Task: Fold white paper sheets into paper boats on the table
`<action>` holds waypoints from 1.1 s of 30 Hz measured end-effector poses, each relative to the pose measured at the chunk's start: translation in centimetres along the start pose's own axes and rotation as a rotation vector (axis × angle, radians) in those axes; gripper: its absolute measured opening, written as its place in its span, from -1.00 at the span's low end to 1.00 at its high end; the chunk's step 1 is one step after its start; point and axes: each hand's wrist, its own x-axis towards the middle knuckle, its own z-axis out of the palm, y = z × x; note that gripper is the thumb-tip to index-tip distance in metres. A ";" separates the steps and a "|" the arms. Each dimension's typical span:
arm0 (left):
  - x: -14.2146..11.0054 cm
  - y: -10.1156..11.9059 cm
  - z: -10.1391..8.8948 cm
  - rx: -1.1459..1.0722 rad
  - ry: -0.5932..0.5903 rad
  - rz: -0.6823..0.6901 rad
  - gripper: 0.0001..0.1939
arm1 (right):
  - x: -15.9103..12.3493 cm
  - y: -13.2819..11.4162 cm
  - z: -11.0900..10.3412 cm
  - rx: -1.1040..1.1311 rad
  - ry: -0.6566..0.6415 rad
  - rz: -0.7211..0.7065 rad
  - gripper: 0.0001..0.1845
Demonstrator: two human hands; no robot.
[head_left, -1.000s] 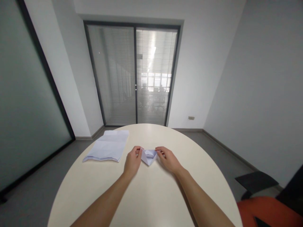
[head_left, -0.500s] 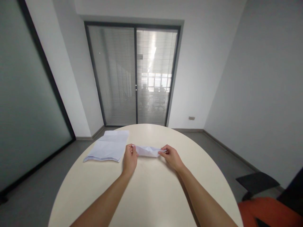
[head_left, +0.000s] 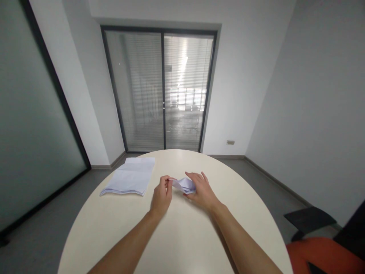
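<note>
Round cream table (head_left: 182, 243) on a grey floor (head_left: 42, 236), between white walls (head_left: 313, 95) and a frosted glass partition (head_left: 25, 125) at left. Straight ahead, 2 dark-framed sliding glass doors (head_left: 162, 91) with lowered blinds, daylight glowing through. At lower right, an orange-and-black chair (head_left: 322, 255); low on the far wall, a socket (head_left: 230, 142).

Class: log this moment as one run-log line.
left hand: pinches folded paper | right hand: holds folded paper | sheet stack: on table, left
</note>
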 end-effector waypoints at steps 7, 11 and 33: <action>0.2 0.1 0.1 -0.026 0.032 0.026 -0.84 | 0.1 -0.2 -0.3 0.164 -0.007 0.118 -0.64; 0.4 -0.3 0.5 -0.101 0.026 -0.019 -0.63 | 0.1 -0.1 -0.2 0.322 -0.011 0.227 -0.75; 0.9 -0.3 1.2 -0.373 -0.142 -0.331 -0.54 | 0.2 0.1 0.7 0.494 -0.122 0.286 -0.77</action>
